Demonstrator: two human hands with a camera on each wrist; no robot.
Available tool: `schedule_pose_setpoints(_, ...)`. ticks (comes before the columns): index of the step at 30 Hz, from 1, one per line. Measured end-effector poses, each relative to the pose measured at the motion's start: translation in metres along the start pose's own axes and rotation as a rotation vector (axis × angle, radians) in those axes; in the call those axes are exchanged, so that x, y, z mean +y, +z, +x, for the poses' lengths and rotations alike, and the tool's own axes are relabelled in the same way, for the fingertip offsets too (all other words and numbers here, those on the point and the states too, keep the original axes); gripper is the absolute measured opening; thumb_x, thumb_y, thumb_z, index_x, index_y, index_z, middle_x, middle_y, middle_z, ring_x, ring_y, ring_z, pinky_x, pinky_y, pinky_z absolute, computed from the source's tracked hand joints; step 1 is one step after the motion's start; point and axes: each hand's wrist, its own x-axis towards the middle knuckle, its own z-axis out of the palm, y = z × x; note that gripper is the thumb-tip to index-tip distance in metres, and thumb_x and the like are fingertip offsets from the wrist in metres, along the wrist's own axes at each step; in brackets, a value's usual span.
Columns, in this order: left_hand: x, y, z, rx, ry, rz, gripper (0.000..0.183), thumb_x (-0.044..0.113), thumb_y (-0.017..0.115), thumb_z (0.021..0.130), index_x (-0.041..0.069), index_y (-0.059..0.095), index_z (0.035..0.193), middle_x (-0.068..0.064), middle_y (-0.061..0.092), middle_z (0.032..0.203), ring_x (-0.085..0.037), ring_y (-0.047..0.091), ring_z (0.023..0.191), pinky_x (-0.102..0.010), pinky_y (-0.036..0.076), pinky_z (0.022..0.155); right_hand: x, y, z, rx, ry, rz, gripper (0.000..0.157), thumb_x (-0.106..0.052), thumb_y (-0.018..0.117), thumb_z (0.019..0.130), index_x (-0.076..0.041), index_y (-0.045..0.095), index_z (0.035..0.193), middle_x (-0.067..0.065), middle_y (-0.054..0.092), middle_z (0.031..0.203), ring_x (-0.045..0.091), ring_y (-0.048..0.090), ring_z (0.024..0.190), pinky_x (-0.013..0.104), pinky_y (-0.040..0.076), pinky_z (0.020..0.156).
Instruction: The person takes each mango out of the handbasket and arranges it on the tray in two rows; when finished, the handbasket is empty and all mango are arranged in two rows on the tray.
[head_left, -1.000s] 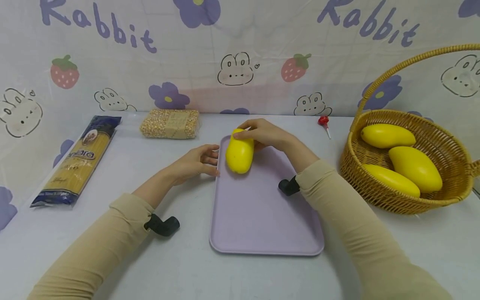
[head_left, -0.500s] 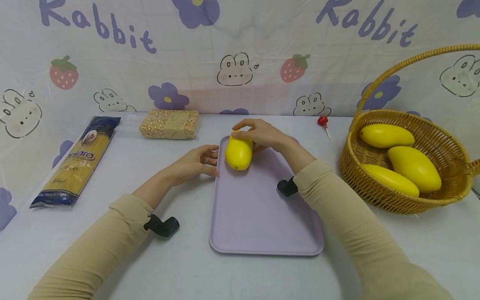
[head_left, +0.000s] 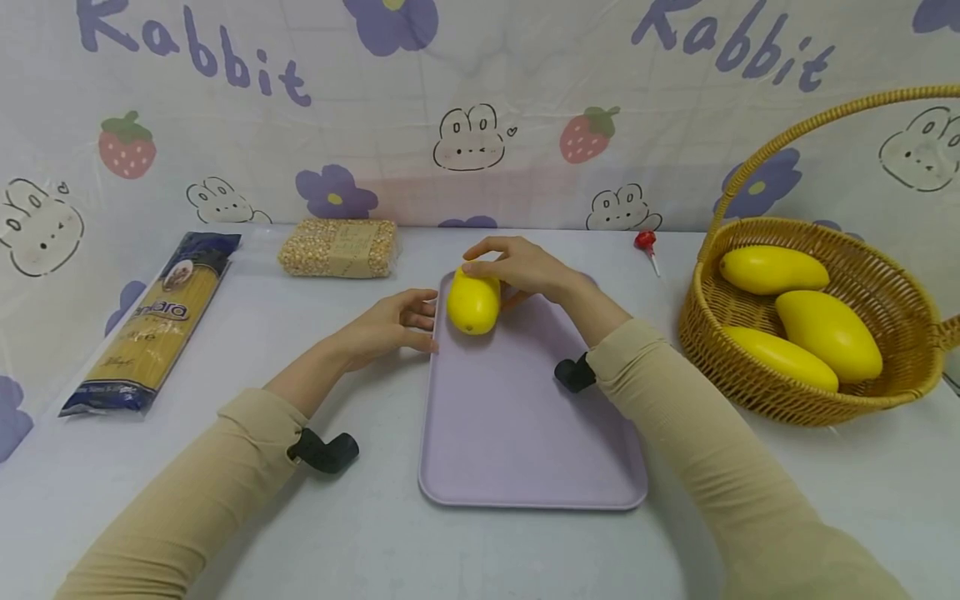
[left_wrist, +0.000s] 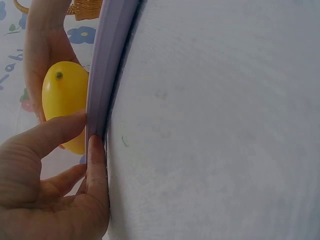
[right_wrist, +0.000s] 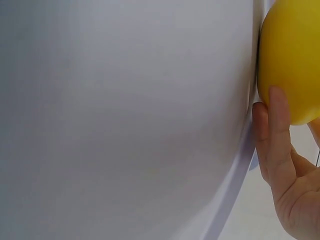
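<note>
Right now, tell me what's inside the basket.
The basket holds three yellow mangoes; its near side partly covers one, and what lies beneath them cannot be seen.

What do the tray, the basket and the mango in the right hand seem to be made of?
Tray: probably hard plastic, matte lilac; the colour is even and the rim looks moulded.
Basket: wicker or a plastic imitation, with a slight sheen; the woven strands show.
Mango: likely moulded plastic or foam, smooth and softly glossy; its yellow is uniform, though real fruit is possible.
</note>
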Motion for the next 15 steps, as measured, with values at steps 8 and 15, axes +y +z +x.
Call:
schedule_pose_setpoints(8,0.0005,-0.0005,-0.0002,-0.001,-0.004,0.006,0.085,0.007,0.070,0.086,0.006,0.023,0.156,-0.018,0.040,0.151,-0.032,0.044,0.135,-0.047,0.036,0.119,-0.0002,-0.0008,0.0001,-0.001,0.000,0.002,0.048,-0.046,0.059,0.095,-0.024,0.055,0.137,0.011,0.061,0.128,0.026,0.059,0.099,0.036,0.062,0.076)
schedule_pose_setpoints(15,0.0014,0.0001,-0.0008,0.001,-0.009,0.008,0.085,0.007,0.070,0.086,0.006,0.022,0.156,-0.019,0.040,0.152,-0.033,0.044,0.136,-0.047,0.035,0.119,-0.0014,-0.0047,-0.0041,0.014,0.011,-0.008,0.050,-0.046,0.058,0.096,-0.023,0.053,0.139,0.012,0.059,0.133,0.028,0.060,0.105,0.037,0.062,0.078)
